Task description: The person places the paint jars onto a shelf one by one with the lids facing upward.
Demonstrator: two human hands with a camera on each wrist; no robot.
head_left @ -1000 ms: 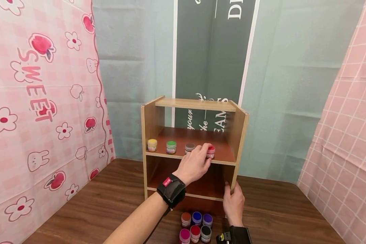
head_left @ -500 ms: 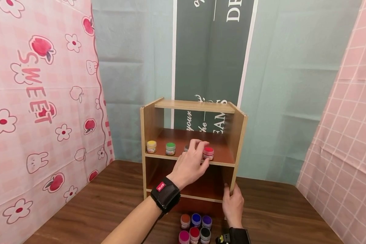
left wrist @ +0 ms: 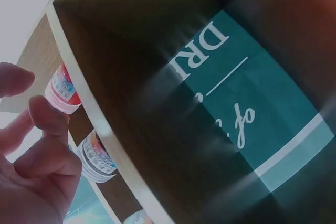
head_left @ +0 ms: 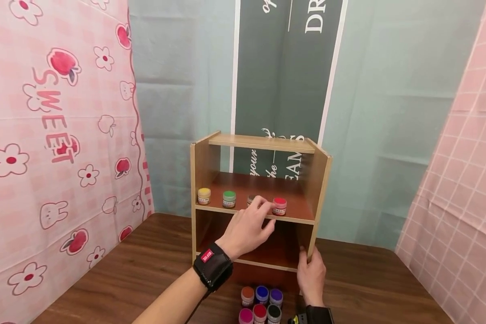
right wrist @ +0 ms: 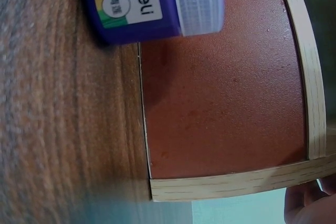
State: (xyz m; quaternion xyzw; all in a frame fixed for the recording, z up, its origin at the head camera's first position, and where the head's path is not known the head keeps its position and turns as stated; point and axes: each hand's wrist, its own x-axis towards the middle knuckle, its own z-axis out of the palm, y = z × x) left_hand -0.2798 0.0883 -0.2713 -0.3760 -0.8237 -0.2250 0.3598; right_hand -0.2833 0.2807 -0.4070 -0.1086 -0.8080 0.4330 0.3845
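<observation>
My left hand point(head_left: 245, 229) hovers at the front edge of the wooden shelf unit's point(head_left: 321, 189) upper board, thumb and fingers apart and holding nothing. Just right of its fingertips stands a jar of red paint point(head_left: 280, 208), upright near the board's edge; the left wrist view shows that jar point(left wrist: 64, 90) beyond the spread fingers. A dark-lidded jar point(head_left: 250, 199) is partly hidden behind the hand. Farther left along the board are a green jar point(head_left: 229, 199) and a yellow jar point(head_left: 204, 196). My right hand point(head_left: 312, 276) grips the unit's right side panel low down.
On the table before the unit, several paint jars sit in two rows, among them a blue one point(head_left: 262, 294), a black one point(head_left: 274, 313) and a purple one point(right wrist: 131, 3). A pink printed cloth point(head_left: 89, 135) hangs at left, a pink checked one point(head_left: 457, 180) at right.
My left hand has let go of the red jar and drawn back slightly to the lower left, leaving it standing on the upper board. The right hand keeps its grip on the panel.
</observation>
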